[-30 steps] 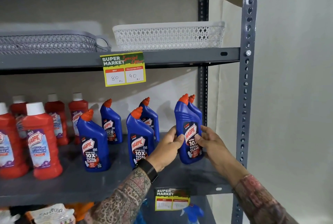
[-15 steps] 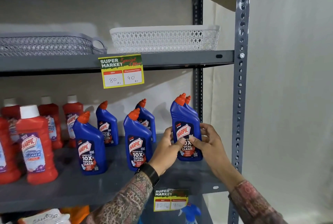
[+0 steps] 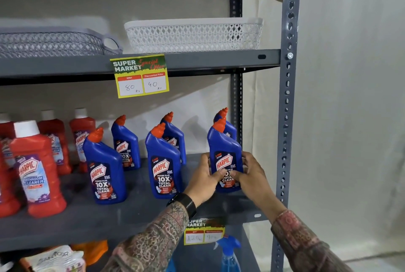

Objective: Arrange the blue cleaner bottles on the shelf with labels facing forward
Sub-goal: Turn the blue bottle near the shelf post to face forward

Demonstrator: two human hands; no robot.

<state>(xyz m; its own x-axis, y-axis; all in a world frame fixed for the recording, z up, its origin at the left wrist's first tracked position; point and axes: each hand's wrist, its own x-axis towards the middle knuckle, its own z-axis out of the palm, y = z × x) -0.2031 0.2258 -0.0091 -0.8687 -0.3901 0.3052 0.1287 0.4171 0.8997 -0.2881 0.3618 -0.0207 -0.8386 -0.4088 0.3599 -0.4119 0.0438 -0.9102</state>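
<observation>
Blue glossy plastic made up the held bottle (image 3: pixel 225 151), a flat-sided body that tapered to a bent neck under a ribbed orange cap. It stood upright at the right end of the grey metal shelf (image 3: pixel 131 217), its dark label turned forward. The left hand (image 3: pixel 205 181) cupped its left side and the right hand (image 3: pixel 252 172) its right side, both closed around the lower body, with thumbs laid across the label front so that the tips nearly met. Whether its base rested fully on the shelf I could not tell, since the hands hid part of it.

Directly behind it stood a rear bottle (image 3: pixel 229 128) of the same shape, mostly hidden, with only its cap and shoulder clear. To the left stood four more blue bottles in two staggered rows: a middle bottle (image 3: pixel 163 168) and a left bottle (image 3: pixel 105 173) in front, and two back bottles (image 3: pixel 126 147) (image 3: pixel 175 138) behind them, all apart from each other and all showing labels toward the front.

Further left, red bottles (image 3: pixel 37 173) with faceted, ridged bodies and plain white cylindrical caps were crowded together.

On the upper shelf (image 3: pixel 197 61) sat a white basket (image 3: pixel 192 35) of openwork lattice plastic and, beside it, a grey basket (image 3: pixel 54 41) with a loop handle. A yellow-edged paper price tag (image 3: pixel 140 75) hung from that shelf's lip. The perforated steel upright (image 3: pixel 287 118) ran just right of the hands. Patterned woven sleeves (image 3: pixel 153 241) covered both forearms, and a black watch (image 3: pixel 185 202) banded the left wrist.
</observation>
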